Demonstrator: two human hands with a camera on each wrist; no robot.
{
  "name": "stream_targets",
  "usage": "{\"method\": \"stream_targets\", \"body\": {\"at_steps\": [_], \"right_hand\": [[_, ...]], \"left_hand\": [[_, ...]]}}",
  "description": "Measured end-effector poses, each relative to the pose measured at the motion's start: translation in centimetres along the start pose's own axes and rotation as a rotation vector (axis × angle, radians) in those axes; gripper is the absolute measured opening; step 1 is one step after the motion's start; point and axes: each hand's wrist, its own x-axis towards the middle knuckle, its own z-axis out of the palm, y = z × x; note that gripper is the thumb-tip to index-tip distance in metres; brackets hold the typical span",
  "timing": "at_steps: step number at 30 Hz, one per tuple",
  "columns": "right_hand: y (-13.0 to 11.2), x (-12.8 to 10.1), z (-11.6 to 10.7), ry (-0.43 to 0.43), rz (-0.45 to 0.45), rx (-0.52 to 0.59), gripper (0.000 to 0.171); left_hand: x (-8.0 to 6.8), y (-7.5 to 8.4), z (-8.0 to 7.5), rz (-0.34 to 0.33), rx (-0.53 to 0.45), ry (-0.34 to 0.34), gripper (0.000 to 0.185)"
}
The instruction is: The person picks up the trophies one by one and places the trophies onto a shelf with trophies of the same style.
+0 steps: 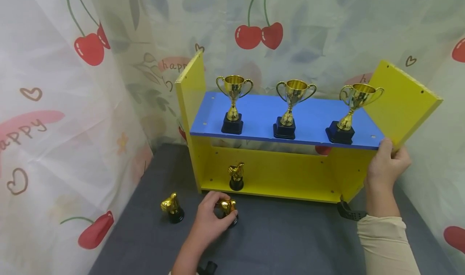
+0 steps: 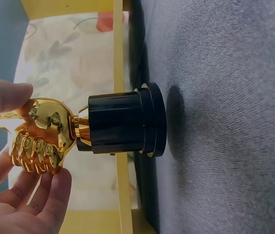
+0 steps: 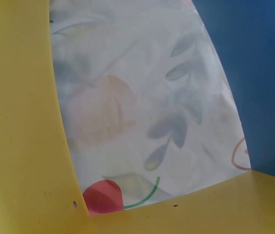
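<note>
While on shelf (image 1: 374, 146), three trophies (image 1: 286, 109).

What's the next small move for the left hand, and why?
Probably lift the thumbs-up trophy and set it on the yellow bottom shelf beside the one already there. The left hand pinches its gold top, its base is on the grey mat, and the right hand grips the side panel.

Three cup trophies (image 1: 292, 107) stand on the shelf (image 1: 261, 115); two small trophies (image 1: 172, 207) stand before it.
</note>
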Motion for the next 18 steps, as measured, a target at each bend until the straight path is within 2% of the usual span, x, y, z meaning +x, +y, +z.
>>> {"method": "stream_targets", "body": {"at_steps": [18], "right_hand": [[0.6, 0.6, -0.2, -0.005, -0.026, 0.034, 0.029]], "left_hand": [[1.0, 1.2, 0.9, 0.054, -0.035, -0.023, 0.035]]}}
